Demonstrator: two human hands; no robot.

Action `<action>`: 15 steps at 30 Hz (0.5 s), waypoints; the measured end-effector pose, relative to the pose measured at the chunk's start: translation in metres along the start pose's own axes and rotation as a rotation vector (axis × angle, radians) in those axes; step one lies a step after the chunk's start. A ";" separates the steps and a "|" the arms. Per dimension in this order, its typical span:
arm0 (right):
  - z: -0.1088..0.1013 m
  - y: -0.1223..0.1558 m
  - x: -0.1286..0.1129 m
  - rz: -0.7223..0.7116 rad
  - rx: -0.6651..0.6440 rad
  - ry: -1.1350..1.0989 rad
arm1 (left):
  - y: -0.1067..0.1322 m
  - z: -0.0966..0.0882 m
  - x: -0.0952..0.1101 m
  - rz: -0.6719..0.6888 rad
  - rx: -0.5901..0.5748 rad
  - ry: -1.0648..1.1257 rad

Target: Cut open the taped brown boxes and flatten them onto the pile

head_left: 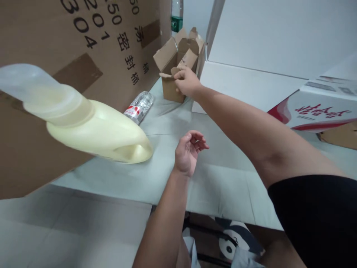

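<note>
My right hand [187, 82] reaches far forward and grips the front flap of a small open cardboard box [172, 56] at the back of the table. My left hand [187, 152] hovers palm up over the pale cloth-covered table [156, 178], fingers loosely curled and holding nothing. A cream plastic jug [97, 130] with a translucent cap lies on its side at the left, apart from both hands.
A clear water bottle with a red label [138, 107] lies against a big printed cardboard carton [41, 41] at the left. A white and red printed box [320, 108] stands at the right. Another bottle [176, 15] stands behind the small box.
</note>
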State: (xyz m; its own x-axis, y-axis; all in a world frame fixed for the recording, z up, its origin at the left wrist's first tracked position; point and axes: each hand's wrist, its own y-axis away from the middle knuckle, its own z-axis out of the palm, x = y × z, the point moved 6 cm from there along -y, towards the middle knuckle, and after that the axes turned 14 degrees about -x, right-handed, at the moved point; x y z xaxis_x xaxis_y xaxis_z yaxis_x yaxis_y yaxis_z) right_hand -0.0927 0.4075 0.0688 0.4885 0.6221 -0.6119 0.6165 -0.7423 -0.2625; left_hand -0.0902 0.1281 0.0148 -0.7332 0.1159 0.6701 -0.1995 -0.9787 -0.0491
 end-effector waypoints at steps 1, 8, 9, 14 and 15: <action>-0.003 0.008 0.001 0.021 0.005 -0.001 | 0.000 0.000 0.002 0.016 0.003 -0.013; -0.049 0.138 -0.053 0.020 0.153 -0.121 | 0.013 -0.014 0.024 0.409 0.348 -0.329; -0.056 0.162 -0.061 0.025 0.183 -0.130 | 0.019 -0.015 0.028 0.501 0.436 -0.426; -0.096 0.297 -0.079 -0.001 0.464 -0.179 | 0.042 -0.007 0.035 0.846 0.702 -0.648; -0.103 0.326 -0.081 -0.010 0.534 -0.185 | 0.042 -0.007 0.033 0.843 0.709 -0.617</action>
State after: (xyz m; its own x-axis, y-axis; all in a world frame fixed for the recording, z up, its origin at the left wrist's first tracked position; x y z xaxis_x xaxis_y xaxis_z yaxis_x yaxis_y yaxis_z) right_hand 0.1321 0.1409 0.1093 0.3386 0.6112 -0.7154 0.1987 -0.7896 -0.5806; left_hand -0.1272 0.0921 0.0302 0.0000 -0.4981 0.8671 0.7129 -0.6081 -0.3493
